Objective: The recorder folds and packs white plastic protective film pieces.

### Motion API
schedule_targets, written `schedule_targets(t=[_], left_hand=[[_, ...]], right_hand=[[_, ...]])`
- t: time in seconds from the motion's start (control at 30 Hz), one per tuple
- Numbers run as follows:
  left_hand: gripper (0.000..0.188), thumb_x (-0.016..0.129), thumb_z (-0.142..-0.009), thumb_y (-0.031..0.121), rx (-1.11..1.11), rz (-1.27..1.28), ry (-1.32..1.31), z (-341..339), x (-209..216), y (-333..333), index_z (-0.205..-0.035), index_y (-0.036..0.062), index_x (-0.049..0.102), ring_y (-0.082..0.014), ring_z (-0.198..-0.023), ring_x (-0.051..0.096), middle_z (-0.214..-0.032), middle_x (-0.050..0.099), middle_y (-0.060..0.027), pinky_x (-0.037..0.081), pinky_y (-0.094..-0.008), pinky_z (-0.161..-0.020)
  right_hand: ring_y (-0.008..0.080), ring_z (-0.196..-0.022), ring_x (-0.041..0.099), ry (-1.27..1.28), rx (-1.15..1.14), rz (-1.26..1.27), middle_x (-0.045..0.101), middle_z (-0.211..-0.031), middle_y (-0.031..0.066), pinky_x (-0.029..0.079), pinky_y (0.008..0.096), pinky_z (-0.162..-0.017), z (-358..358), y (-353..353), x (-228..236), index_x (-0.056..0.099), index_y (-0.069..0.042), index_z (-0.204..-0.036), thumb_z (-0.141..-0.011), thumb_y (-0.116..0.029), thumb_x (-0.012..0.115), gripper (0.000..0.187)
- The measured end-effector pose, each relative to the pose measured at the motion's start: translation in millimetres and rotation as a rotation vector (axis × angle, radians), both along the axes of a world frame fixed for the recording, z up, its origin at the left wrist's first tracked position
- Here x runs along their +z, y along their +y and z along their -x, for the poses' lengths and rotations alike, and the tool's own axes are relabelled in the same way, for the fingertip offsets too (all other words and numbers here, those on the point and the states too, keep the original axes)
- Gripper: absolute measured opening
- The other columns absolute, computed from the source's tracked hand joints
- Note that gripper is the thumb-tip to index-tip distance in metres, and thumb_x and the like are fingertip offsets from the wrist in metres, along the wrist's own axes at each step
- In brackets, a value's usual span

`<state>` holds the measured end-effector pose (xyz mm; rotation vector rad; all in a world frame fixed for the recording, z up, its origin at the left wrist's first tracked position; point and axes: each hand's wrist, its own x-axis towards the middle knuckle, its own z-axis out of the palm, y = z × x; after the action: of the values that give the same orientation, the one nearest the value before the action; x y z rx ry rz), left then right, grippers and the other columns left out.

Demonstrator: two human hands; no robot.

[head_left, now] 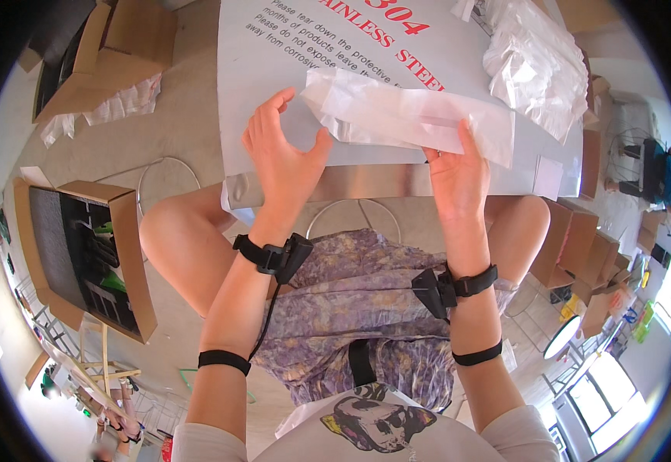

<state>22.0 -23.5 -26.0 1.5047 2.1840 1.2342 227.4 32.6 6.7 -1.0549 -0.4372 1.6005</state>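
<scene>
A clear, whitish plastic bag (pixel 389 114), long and flat, is held just above the table by my right hand (pixel 459 179). The thumb lies on top of the bag near its right end, with the fingers beneath. Whether anything is inside the bag cannot be made out; a faint pinkish strip shows near the thumb. My left hand (pixel 283 158) is raised beside the bag's left end, thumb and fingers apart, holding nothing. Below both is the metal table (pixel 254 85), covered in grey printed protective film, with a bare shiny front edge.
A pile of clear plastic bags (pixel 537 69) lies at the table's far right. A small pale card (pixel 548 177) sits at the right front corner. On the left stand an open carton (pixel 141 262) with dark items and another carton (pixel 139 42). More cartons (pixel 566 239) stand right.
</scene>
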Motion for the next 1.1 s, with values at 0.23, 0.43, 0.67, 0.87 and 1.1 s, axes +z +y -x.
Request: schedule_targets(t=[0.23, 0.43, 0.67, 0.87, 1.1], left_hand=[[0.048, 0.075, -0.08, 0.015, 0.016, -0.046, -0.079, 4, -5, 9, -0.123, 0.0086, 0.056, -0.0236, -0.103, 0.058, -0.106, 0.065, -0.0058, 0.035, -0.0395, -0.099], [0.035, 0.072, -0.084, 0.017, 0.2, 0.11, -0.064, 15, -3, 0, -0.116, 0.0085, 0.059, -0.02, -0.09, 0.056, -0.088, 0.065, -0.0051, 0.038, -0.036, -0.092], [0.038, 0.075, -0.078, 0.025, 0.223, 0.239, -0.034, 32, -6, -12, -0.109, 0.0095, 0.059, -0.0195, -0.078, 0.057, -0.077, 0.059, 0.0004, 0.034, -0.0367, -0.085], [0.037, 0.075, -0.076, 0.028, 0.275, 0.359, 0.068, 40, -10, -11, -0.107, 0.012, 0.062, -0.0214, -0.088, 0.057, -0.088, 0.061, -0.0007, 0.036, -0.039, -0.085], [0.046, 0.075, -0.073, 0.027, 0.274, 0.322, 0.211, 35, -9, -10, -0.115, 0.011, 0.06, -0.0237, -0.097, 0.056, -0.096, 0.061, -0.0029, 0.036, -0.041, -0.092]], right_hand=[[0.0252, -0.123, 0.056, 0.096, 0.1, -0.044, 0.059, -0.132, 0.0096, 0.048, 0.0443, -0.103, 12, -4, 15, 0.052, -0.004, -0.131, -0.102, -0.019, 0.05, 0.032], [0.0228, -0.122, 0.057, 0.226, 0.229, -0.109, 0.06, -0.13, 0.0081, 0.047, 0.0424, -0.102, 39, -5, 36, 0.054, -0.005, -0.13, -0.103, -0.022, 0.05, 0.032], [0.0226, -0.121, 0.057, 0.238, 0.296, -0.128, 0.06, -0.129, 0.0081, 0.045, 0.0415, -0.102, 85, 0, 41, 0.055, -0.002, -0.128, -0.103, -0.023, 0.051, 0.033], [0.0216, -0.121, 0.055, 0.227, 0.402, -0.065, 0.057, -0.13, 0.0092, 0.044, 0.0403, -0.103, 127, 7, 24, 0.049, 0.002, -0.131, -0.103, -0.025, 0.051, 0.039], [0.0211, -0.123, 0.052, 0.247, 0.24, 0.075, 0.056, -0.131, 0.0095, 0.041, 0.0408, -0.105, 142, -4, -22, 0.047, 0.002, -0.133, -0.105, -0.03, 0.045, 0.042]])
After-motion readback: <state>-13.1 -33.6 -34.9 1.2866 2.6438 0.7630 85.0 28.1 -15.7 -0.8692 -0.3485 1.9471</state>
